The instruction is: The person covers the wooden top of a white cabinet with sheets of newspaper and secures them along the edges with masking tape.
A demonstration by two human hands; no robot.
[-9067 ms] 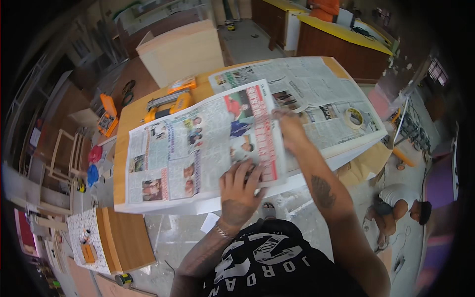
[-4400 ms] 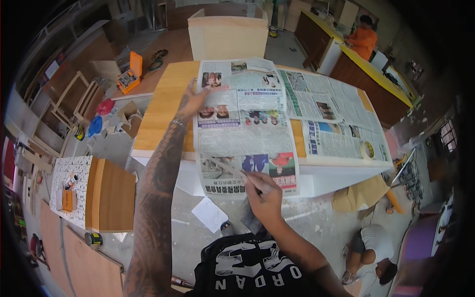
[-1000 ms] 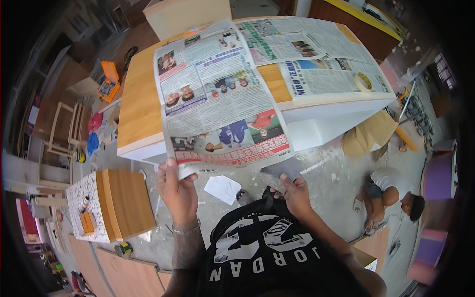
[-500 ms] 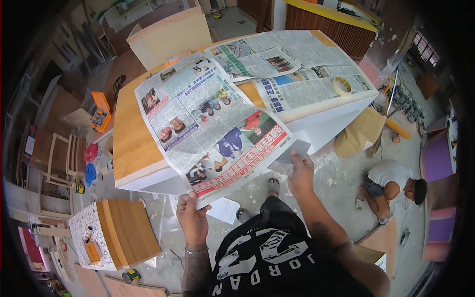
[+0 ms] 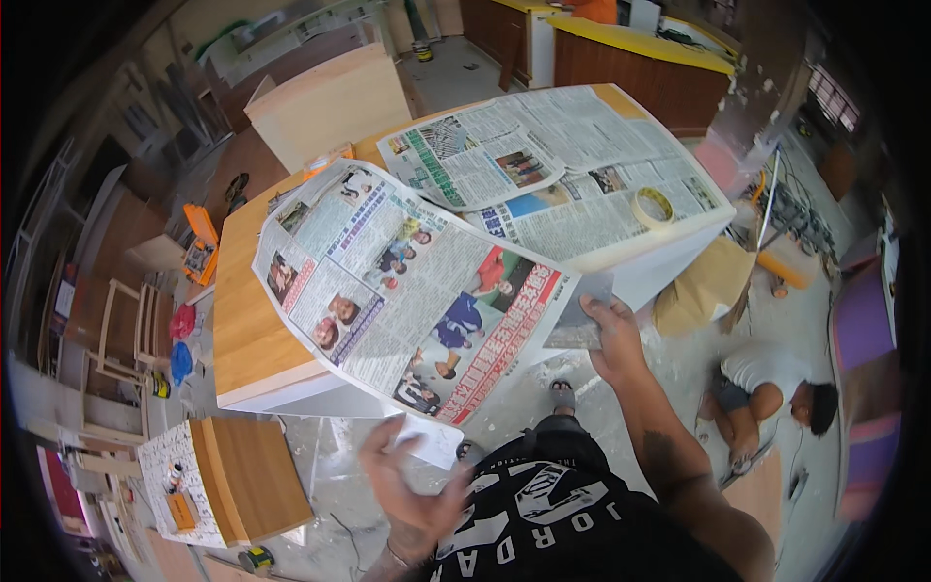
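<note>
A printed newspaper sheet (image 5: 388, 281) lies aslant over the wooden top (image 5: 254, 291) of a white-sided counter, its near end hanging past the front edge. My left hand (image 5: 412, 485) is below that end, off the paper, blurred, with thumb and fingers spread and nothing in them. In my right hand (image 5: 613, 339) is a flat grey plate (image 5: 580, 310), pinched at the newspaper's right corner; whether the fingers also touch the paper I cannot tell. More newspaper (image 5: 572, 126) covers the counter's far and right part, where a roll of tape (image 5: 636, 209) rests near the edge.
At the right a person (image 5: 766, 354) crouches on the floor. A wood-faced box (image 5: 262, 475) stands at the lower left, an orange toolbox (image 5: 201, 242) beyond the counter's left side. A pale plywood box (image 5: 330, 107) is behind, a brown bag (image 5: 703, 291) at the right corner.
My left hand has let go of the newspaper's near left corner and drawn back toward me, opening. The sheet's near end has sagged lower. My right hand still holds the grey plate.
</note>
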